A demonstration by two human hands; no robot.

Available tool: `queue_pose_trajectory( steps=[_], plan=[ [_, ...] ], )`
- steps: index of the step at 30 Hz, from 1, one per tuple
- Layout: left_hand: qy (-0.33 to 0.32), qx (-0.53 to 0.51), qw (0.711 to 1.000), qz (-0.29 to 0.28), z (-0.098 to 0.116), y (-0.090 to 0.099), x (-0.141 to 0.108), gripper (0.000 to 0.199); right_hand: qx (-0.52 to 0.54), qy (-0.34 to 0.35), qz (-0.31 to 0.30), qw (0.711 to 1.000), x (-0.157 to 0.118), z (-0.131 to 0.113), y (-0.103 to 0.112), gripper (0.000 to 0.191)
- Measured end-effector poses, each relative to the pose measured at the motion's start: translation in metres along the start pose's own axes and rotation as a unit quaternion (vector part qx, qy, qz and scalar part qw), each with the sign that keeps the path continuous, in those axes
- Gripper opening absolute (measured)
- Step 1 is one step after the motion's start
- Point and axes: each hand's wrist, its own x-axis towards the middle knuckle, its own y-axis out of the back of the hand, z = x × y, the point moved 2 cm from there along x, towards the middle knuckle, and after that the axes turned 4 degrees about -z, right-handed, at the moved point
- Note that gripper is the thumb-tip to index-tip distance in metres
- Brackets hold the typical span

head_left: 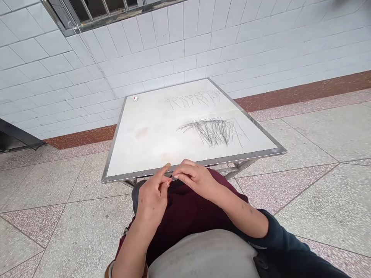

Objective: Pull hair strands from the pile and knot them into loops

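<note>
My left hand (153,195) and my right hand (195,178) meet above my lap, just in front of the table's near edge. Fingertips of both hands pinch a small, thin dark strand (173,179); most of it is hidden or too fine to make out. On the white tabletop beyond lies a loose heap of thin black strands (217,132), like fine wire, fanned out and crossing. Farther back is a row of similar strands with looped ends (189,101), laid side by side.
The white table (139,154) has a grey metal rim and stands near a white tiled wall (174,42). A small white and red object (135,99) sits at its far left corner. A barred window (101,9) is above; dark red cloth (191,208) covers my lap.
</note>
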Motion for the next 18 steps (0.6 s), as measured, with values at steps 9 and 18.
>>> queue_pose_trajectory(
  steps=[9, 18],
  plan=[
    [0.023, -0.049, 0.998, 0.036, 0.0021, -0.0049, 0.0026, 0.048, 0.014, -0.025, 0.048, 0.998, -0.0006, -0.0072, -0.0050, 0.014],
    [0.023, -0.005, 0.999, 0.038, 0.0050, -0.0044, 0.0049, 0.050, -0.030, -0.025, 0.084, 0.996, -0.0025, -0.0108, -0.0087, 0.010]
  ],
)
